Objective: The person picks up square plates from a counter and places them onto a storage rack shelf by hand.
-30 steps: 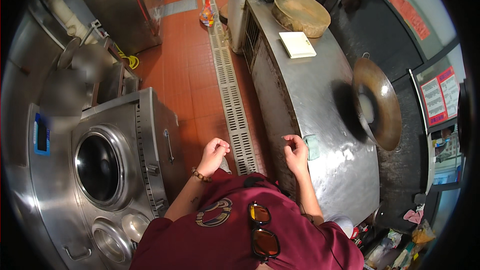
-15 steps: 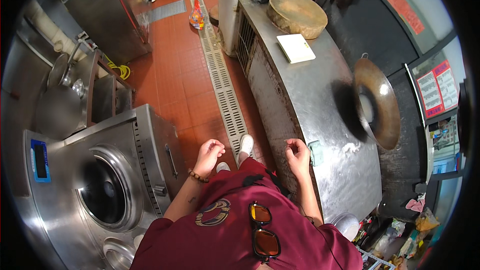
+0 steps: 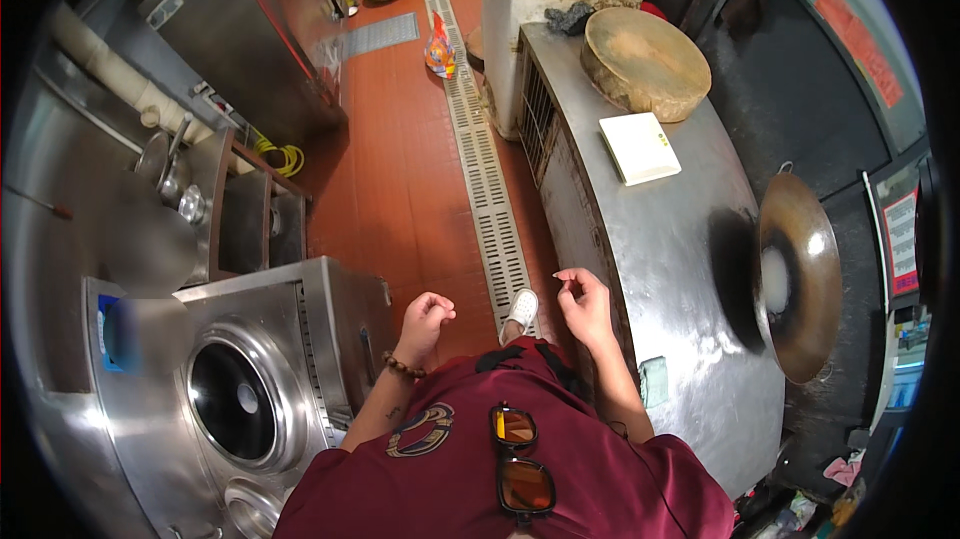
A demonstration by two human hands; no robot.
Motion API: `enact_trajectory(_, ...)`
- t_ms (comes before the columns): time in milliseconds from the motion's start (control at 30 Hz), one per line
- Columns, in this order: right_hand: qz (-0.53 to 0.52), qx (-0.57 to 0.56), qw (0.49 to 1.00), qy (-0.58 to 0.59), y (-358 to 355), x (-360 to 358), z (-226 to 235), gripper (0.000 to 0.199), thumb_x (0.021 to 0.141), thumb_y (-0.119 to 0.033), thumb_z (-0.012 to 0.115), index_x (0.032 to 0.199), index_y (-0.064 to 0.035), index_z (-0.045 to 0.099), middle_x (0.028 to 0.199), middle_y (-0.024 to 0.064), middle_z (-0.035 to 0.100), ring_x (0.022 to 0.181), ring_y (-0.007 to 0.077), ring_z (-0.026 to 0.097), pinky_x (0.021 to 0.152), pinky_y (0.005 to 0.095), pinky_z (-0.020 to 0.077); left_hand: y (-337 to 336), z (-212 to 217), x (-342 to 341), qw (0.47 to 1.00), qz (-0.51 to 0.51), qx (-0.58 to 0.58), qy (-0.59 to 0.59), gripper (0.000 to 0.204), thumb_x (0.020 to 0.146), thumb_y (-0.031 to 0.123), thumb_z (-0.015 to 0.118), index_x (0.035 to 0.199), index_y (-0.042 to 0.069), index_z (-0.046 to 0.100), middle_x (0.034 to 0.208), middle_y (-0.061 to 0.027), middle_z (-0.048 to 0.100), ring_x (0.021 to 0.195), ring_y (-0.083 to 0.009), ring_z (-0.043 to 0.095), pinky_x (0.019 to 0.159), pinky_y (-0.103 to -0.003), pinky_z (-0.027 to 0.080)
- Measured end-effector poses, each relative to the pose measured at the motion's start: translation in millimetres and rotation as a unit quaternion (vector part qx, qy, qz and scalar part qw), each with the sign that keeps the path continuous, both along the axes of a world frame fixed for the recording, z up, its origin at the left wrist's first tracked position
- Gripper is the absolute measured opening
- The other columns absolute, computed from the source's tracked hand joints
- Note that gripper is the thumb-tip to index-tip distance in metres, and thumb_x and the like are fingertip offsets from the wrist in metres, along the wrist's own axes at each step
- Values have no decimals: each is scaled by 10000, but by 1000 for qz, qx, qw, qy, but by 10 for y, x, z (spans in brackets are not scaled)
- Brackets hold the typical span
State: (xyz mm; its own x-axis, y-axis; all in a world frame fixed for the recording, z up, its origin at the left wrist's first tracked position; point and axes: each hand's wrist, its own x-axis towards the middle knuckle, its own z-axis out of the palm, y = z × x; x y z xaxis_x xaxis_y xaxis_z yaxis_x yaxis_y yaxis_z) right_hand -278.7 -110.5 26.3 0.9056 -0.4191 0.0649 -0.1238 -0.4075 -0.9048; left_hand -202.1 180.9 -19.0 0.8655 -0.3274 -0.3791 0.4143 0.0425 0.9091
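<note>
My left hand [image 3: 427,324], a beaded bracelet on its wrist, hangs in the air above the floor with its fingers curled in; I see nothing held. Level with it, my right hand [image 3: 585,304] is also curled, thumb toward the fingers, with nothing visible in it. It is close to the edge of the steel counter [image 3: 690,309] but appears apart from it. A folded pale green cloth [image 3: 653,381] lies on that edge beside my right forearm. Left of my left hand stands a steel wok stove [image 3: 345,339] with a round dark burner opening [image 3: 232,399].
On the counter are a thick round chopping block [image 3: 645,64], a flat white device [image 3: 640,149] and a large wok [image 3: 800,279] tilted on its side. A slotted drain [image 3: 480,159] runs along the red floor [image 3: 390,189], with a colourful bag [image 3: 440,49] beside it farther off.
The view has shifted as I step forward along the drain, so the counter, wok and stove sit lower and farther right in the picture. Both hands remain curled, holding nothing visible.
</note>
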Motion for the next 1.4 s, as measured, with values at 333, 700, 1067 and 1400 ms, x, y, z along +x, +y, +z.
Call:
enact_trajectory(333, -77, 82, 993, -32, -857, 313, -187, 281, 782, 74, 501, 1008, 27, 661, 844, 109, 631, 739, 175, 630, 698, 299, 515, -1128, 177, 837, 997, -72, -7, -24, 91, 870, -23, 529, 884, 67, 539, 889, -38, 604, 791, -103, 577, 722, -245, 465)
enact_trajectory(700, -286, 99, 953, 24, -1570, -154, -363, 154, 883, 1, 561, 999, 47, 652, 850, 122, 666, 726, 155, 640, 684, 294, 512, -2398, 151, 1318, 957, -267, 31, -111, 37, 908, 39, 606, 897, 27, 573, 790, 5, 598, 736, -52, 547, 661, -216, 444)
enact_trajectory(1067, -384, 149, 911, 32, -1541, -254, -618, 179, 884, 21, 525, 1027, 51, 628, 815, 51, 643, 735, 104, 610, 685, 255, 502, -3334, -30, 1854, 911, -390, 37, -129, 122, 911, 103, 668, 875, 33, 575, 744, 51, 537, 671, -31, 469, 602, -215, 405)
enact_trajectory(1400, -493, 197, 846, 41, -1645, 509, -475, 229, 868, -11, 531, 1061, 54, 636, 822, 87, 668, 768, 129, 639, 695, 258, 499, -4211, -186, 2955, 858, -442, 49, -256, 107, 857, 87, 675, 858, 4, 607, 736, -33, 632, 672, -99, 580, 631, -270, 482)
